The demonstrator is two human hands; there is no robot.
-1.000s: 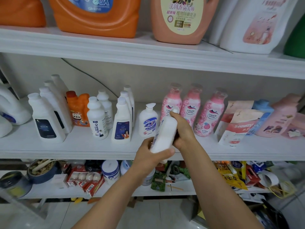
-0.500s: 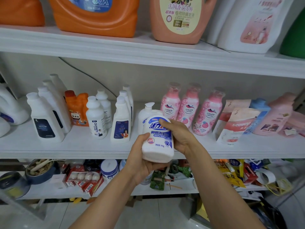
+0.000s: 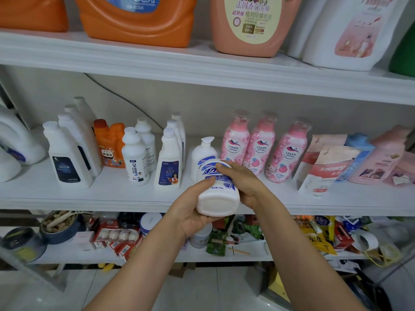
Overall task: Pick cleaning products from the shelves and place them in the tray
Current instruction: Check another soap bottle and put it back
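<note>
Presently, both hands are gripping one white bottle (image 3: 219,196) with a blue label: the left hand (image 3: 190,209) is cupping its base from below with the thumb lying across the label, while the right hand (image 3: 244,187) is wrapping its fingers round the upper part. The bottle is being held in the air before the front edge of the middle shelf (image 3: 112,198), tilting so that its base is facing the camera. Behind it, a white pump bottle (image 3: 203,157) and three pink bottles (image 3: 260,147) are standing upright on that shelf, the pump bottle sitting just left of the pink ones.
</note>
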